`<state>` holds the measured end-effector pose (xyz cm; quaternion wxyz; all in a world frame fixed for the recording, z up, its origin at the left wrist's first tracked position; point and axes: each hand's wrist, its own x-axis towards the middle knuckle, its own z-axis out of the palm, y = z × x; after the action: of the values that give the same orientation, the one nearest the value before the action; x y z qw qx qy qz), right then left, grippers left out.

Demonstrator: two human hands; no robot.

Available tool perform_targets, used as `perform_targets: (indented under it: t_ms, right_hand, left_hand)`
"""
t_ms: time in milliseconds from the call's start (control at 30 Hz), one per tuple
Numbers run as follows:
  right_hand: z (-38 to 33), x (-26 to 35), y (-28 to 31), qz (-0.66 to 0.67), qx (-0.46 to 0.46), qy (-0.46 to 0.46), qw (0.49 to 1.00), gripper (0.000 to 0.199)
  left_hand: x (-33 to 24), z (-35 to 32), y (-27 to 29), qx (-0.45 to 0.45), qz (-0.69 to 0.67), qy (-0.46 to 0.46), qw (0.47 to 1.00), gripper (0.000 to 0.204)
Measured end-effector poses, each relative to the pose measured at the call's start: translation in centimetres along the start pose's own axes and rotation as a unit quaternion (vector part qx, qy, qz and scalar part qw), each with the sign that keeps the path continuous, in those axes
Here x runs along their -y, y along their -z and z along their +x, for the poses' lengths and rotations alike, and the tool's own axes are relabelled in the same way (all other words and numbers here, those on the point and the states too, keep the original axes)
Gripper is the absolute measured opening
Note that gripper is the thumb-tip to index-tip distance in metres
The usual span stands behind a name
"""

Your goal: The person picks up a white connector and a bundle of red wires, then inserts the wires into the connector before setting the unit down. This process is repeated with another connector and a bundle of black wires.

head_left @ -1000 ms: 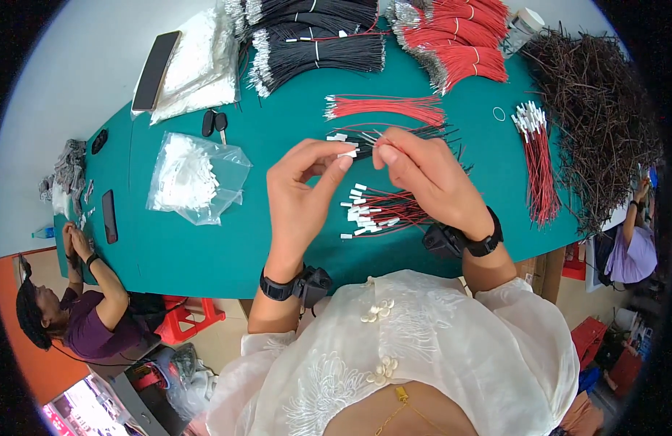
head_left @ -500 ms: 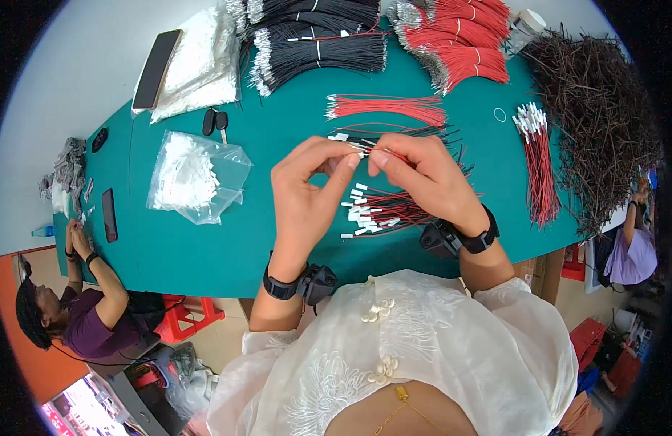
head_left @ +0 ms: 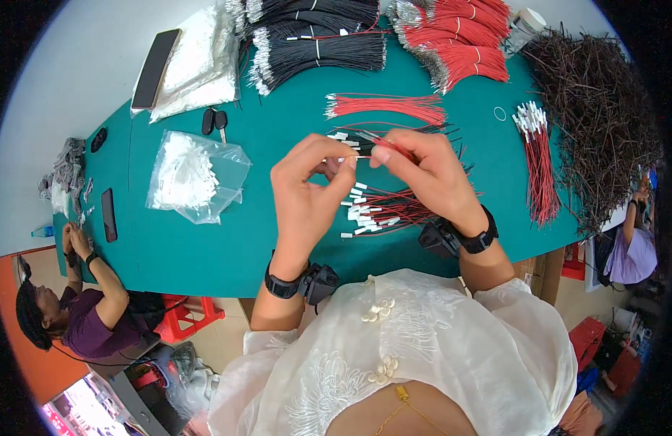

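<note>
Right of the clear bag [head_left: 194,178], the left hand [head_left: 309,178] pinches a small, mostly hidden white piece, thumb and forefinger closed. Farther right of the bag, the right hand [head_left: 429,168] holds its fingertips together on several red wires [head_left: 397,148]. A thin wire [head_left: 363,157] bridges the narrow gap, its length running sideways, bag-side end at the left fingertips. Also right of the bag, a red bundle [head_left: 390,108] lies ahead and a white-ended wire pile [head_left: 379,211] nearer the body; nothing blocks the gap.
</note>
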<state>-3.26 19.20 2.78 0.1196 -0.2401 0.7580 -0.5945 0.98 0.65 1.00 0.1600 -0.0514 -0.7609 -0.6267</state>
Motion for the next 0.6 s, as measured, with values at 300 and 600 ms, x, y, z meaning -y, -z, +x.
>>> perform_targets:
  t_ms: [300,600]
  right_hand:
    - [-0.3,0.4,0.2,-0.029,-0.095,0.039,0.994,0.008]
    - [-0.3,0.8,0.5,-0.123,-0.094,0.114,0.981,0.009]
  left_hand:
    - [0.8,-0.3,0.4,0.023,-0.209,0.169,0.963,0.012]
    - [0.7,-0.4,0.4,0.027,-0.193,0.164,0.967,0.014]
